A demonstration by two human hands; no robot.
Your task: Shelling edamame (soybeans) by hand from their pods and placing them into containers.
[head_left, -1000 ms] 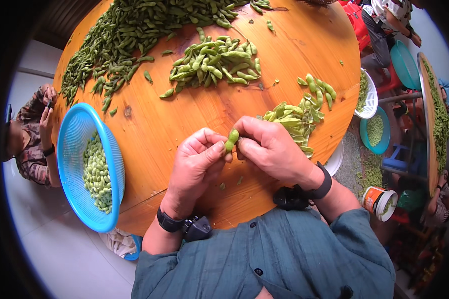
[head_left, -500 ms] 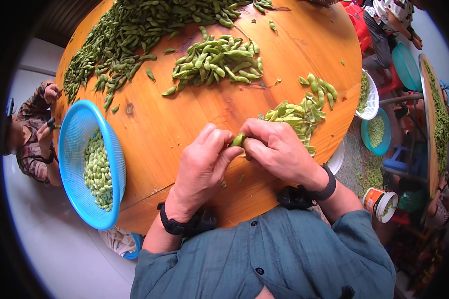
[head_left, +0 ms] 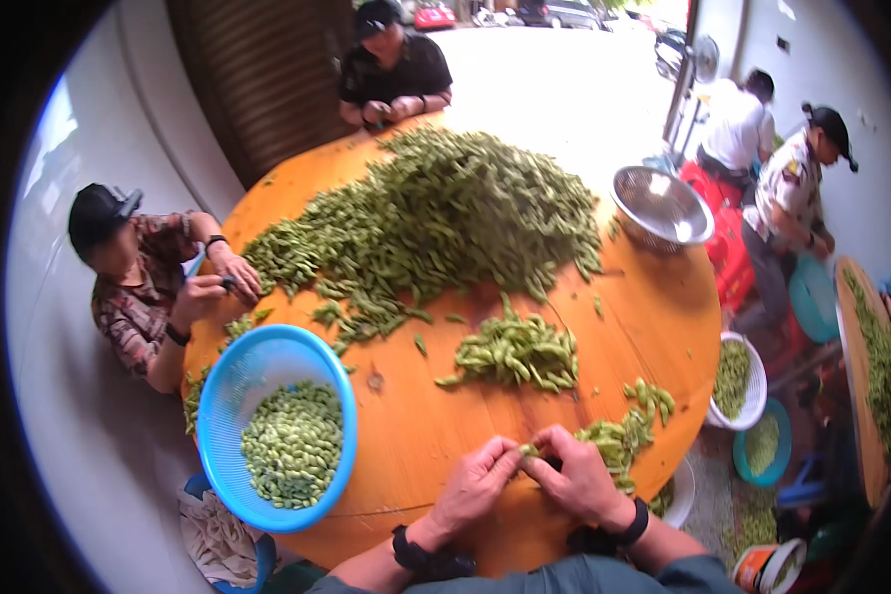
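Near the front edge of the round wooden table, my two hands meet over one small green soybean pod. My left hand pinches its left end between thumb and fingertips. The other end is gripped by my right hand, whose fingers partly hide it. Beside my right hand lies a heap of flattened, pale pods. Ahead of my hands is a small pile of plump pods. To the left, a blue basket contains shelled green beans.
A large mound of pods covers the table's far part, near a metal colander. One person works at the left, another at the far side. Baskets and tubs stand at right, by a second table.
The view has tilted upward, bringing the far mound, the colander and other people into sight. My hands still pinch a pod close together, near the table's front edge.
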